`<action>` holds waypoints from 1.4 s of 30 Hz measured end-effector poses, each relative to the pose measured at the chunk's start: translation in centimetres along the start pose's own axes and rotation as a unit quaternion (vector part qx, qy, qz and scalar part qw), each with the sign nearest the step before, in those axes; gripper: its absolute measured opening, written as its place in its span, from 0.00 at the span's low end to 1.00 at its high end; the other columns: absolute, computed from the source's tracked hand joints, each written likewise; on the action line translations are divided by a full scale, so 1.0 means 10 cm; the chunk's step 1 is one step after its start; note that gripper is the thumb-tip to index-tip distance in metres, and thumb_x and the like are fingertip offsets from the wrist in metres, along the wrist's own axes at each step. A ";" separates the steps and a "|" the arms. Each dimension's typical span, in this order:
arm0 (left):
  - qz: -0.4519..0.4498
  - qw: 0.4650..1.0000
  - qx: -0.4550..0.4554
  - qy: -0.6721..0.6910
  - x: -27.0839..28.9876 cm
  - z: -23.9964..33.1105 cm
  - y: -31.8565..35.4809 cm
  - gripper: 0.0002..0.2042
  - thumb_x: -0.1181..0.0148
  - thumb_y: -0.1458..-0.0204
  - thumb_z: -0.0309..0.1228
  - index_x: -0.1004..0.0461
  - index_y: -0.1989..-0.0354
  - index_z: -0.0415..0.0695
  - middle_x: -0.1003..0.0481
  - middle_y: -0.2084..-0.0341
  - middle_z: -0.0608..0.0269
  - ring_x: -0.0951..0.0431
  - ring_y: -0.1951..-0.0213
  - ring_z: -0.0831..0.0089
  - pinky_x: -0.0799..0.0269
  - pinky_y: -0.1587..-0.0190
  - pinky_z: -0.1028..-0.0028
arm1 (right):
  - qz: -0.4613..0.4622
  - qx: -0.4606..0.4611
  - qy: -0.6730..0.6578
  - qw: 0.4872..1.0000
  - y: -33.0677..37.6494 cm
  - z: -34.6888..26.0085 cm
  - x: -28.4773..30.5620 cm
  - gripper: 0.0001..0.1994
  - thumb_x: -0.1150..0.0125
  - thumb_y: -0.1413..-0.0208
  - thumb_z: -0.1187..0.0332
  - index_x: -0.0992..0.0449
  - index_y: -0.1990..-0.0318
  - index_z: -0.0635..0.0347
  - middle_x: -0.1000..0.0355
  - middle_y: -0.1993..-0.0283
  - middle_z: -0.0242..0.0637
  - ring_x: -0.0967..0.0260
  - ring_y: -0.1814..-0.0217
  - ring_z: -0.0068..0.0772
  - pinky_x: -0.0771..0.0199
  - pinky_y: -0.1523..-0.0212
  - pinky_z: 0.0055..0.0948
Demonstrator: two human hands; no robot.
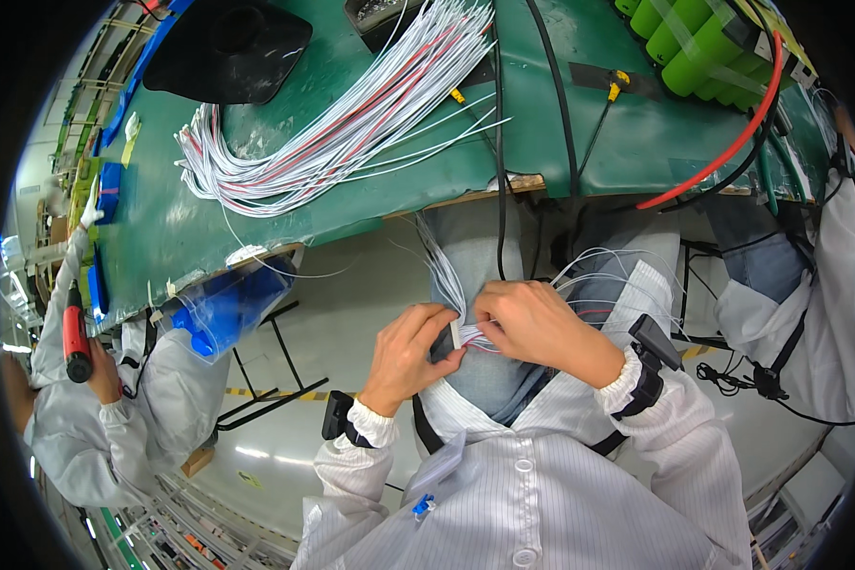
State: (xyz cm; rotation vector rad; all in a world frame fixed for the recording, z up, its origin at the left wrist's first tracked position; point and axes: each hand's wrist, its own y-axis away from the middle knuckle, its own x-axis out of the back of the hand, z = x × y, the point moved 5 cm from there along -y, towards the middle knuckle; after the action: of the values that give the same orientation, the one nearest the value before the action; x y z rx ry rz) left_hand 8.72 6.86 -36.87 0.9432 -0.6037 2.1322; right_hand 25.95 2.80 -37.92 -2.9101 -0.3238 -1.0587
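Over my lap, my left hand (408,356) is closed, thumb and fingers pinching a small white connector (455,334). My right hand (534,321) is closed right beside it, fingertips on a flat row of thin white wires (475,335) with a red one among them. The wires appear to run into the connector; the fingers hide the exact joint. Loose wire ends (444,271) stick up past my left fingertips toward the table. More of the wires (589,285) fan out behind my right hand. Both wrists wear black devices.
A large bundle of white and red wires (304,161) lies on the green table (351,220), whose front edge is chipped. Beyond are a yellow-handled screwdriver (619,84), black cables (559,85), a red cable (722,163) and green cylindrical cells (684,47). At left, a co-worker holds a red power tool (76,337).
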 end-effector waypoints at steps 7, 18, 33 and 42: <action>0.024 0.999 -0.045 -0.013 -0.02 0.03 0.01 0.24 0.24 0.67 0.25 0.22 0.56 0.43 0.22 0.59 0.61 0.20 0.63 0.60 0.22 0.63 0.65 | -0.109 -0.028 0.007 0.994 -0.19 0.08 0.05 0.04 0.36 0.54 0.72 0.20 0.74 0.62 0.22 0.73 0.41 0.22 0.68 0.49 0.24 0.65 0.42; 0.045 0.997 -0.068 -0.016 -0.03 0.04 0.04 0.25 0.24 0.68 0.24 0.22 0.56 0.43 0.22 0.61 0.62 0.20 0.64 0.62 0.23 0.64 0.66 | -0.202 -0.033 -0.015 0.979 -0.30 0.07 0.03 0.07 0.35 0.57 0.68 0.18 0.73 0.62 0.21 0.72 0.42 0.21 0.66 0.49 0.23 0.63 0.42; 0.000 0.996 0.003 0.085 -0.07 -0.12 0.01 0.24 0.23 0.63 0.26 0.21 0.53 0.42 0.22 0.57 0.59 0.21 0.57 0.59 0.23 0.57 0.64 | -0.222 -0.035 -0.004 0.974 -0.29 0.18 0.02 0.09 0.39 0.48 0.66 0.19 0.69 0.63 0.21 0.71 0.46 0.22 0.68 0.51 0.25 0.63 0.43; -0.062 0.993 0.013 0.103 0.01 -0.13 -0.07 0.24 0.22 0.62 0.28 0.19 0.51 0.43 0.21 0.56 0.60 0.21 0.56 0.60 0.22 0.56 0.66 | -0.150 -0.073 -0.069 0.984 -0.06 0.16 0.07 0.07 0.41 0.43 0.68 0.20 0.64 0.61 0.22 0.72 0.44 0.22 0.69 0.49 0.26 0.64 0.41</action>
State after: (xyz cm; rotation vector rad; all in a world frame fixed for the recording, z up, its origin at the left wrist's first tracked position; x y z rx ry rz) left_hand 8.64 8.17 -37.52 0.7426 -0.4054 2.0967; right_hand 27.41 3.63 -38.75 -3.1452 -0.7423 -0.9462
